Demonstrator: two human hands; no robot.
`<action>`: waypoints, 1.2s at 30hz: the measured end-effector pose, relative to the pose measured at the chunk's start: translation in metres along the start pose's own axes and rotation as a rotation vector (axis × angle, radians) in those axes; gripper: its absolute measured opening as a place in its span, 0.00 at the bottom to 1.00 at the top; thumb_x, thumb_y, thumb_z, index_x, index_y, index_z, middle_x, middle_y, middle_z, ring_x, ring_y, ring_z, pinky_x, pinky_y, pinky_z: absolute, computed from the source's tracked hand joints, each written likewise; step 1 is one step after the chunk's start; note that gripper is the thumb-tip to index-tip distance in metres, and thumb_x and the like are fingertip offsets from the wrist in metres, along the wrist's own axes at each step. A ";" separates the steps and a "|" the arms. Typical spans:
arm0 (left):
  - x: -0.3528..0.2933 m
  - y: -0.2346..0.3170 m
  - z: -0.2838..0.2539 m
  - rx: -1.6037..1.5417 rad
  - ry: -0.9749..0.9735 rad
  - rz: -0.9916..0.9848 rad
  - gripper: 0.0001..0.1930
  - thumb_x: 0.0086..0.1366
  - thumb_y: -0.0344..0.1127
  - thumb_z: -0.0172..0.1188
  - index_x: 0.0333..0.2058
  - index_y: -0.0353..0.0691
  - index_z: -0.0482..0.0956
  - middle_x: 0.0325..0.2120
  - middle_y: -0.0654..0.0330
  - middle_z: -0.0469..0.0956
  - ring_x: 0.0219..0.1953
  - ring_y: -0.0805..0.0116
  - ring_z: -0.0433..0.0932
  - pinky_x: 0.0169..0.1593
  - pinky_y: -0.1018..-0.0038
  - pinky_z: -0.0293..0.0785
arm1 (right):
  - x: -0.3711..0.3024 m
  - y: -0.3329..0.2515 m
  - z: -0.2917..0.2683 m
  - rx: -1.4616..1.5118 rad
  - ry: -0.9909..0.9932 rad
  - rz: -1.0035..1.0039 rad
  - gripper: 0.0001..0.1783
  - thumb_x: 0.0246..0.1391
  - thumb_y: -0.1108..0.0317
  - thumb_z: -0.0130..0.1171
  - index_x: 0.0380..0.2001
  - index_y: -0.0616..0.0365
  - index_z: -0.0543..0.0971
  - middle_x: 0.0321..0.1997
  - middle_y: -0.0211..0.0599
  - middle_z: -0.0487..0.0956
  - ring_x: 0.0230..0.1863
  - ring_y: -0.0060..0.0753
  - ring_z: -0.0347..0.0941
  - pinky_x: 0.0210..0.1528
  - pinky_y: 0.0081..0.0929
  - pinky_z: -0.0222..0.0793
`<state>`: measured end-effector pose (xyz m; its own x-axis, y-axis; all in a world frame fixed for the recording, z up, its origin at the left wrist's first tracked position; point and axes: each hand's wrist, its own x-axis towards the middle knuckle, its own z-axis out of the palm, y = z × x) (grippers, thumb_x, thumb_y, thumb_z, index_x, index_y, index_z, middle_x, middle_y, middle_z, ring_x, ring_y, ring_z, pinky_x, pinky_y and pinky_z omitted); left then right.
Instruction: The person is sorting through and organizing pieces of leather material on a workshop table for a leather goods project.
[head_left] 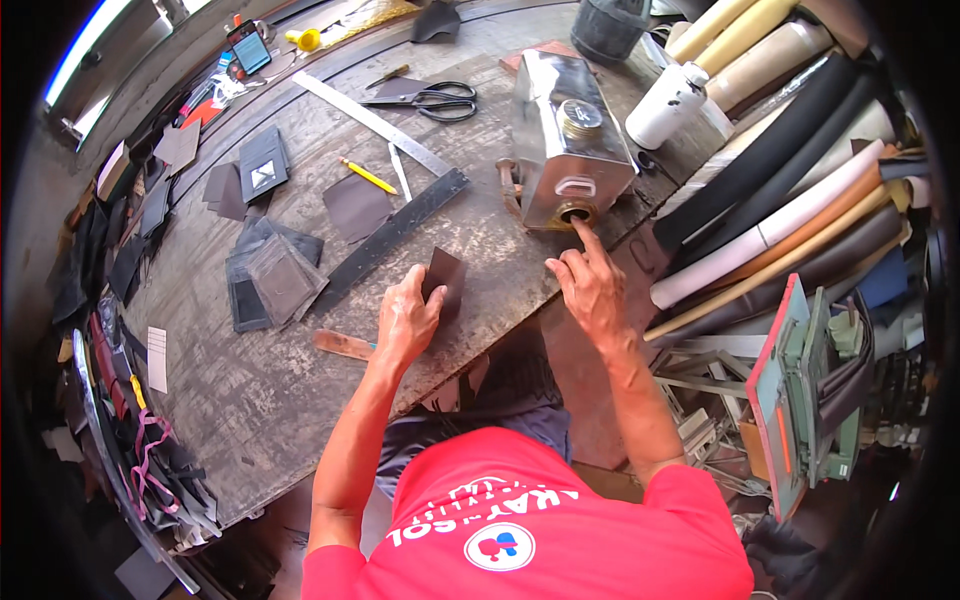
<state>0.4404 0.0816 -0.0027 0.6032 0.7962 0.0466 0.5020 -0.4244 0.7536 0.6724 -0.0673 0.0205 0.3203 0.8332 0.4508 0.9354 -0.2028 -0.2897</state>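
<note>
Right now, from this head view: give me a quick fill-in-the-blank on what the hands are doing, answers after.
1. The left hand presses on a small dark ____ piece on the workbench.
2. The right hand has its ____ finger at the round opening of the metal can.
3. The black-handled ____ lie beyond the long metal ruler.
4. Near the ruler lies a yellow ____.

Missing words: leather; index; scissors; pencil

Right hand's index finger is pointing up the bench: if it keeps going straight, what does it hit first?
The right hand would meet the round brass opening of the metal can; its fingertip looks already at the rim.
</note>
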 end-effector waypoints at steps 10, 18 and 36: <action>-0.004 0.026 -0.015 -0.361 -0.232 -0.020 0.16 0.67 0.34 0.63 0.49 0.33 0.77 0.40 0.55 0.82 0.43 0.71 0.78 0.50 0.72 0.74 | 0.033 0.026 -0.001 -0.112 -0.329 -0.038 0.25 0.53 0.46 0.67 0.30 0.62 0.77 0.59 0.50 0.75 0.40 0.54 0.81 0.40 0.44 0.78; 0.000 0.017 0.022 -0.104 -0.267 0.129 0.26 0.61 0.29 0.67 0.57 0.37 0.71 0.48 0.45 0.81 0.53 0.48 0.79 0.55 0.61 0.74 | 0.016 0.016 -0.016 -0.077 -0.218 -0.106 0.20 0.54 0.55 0.68 0.31 0.62 0.74 0.59 0.53 0.76 0.44 0.57 0.80 0.43 0.44 0.77; 0.034 0.047 0.052 -0.380 -0.456 0.388 0.18 0.58 0.24 0.65 0.49 0.38 0.81 0.40 0.52 0.80 0.44 0.54 0.80 0.49 0.65 0.75 | -0.053 0.019 -0.049 0.750 -0.002 0.477 0.11 0.61 0.73 0.63 0.46 0.62 0.80 0.37 0.32 0.82 0.33 0.18 0.77 0.38 0.19 0.74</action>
<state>0.5165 0.0664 0.0001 0.9358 0.3228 0.1417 -0.0028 -0.3951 0.9186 0.6801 -0.1405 0.0321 0.6502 0.7468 0.1397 0.3578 -0.1388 -0.9234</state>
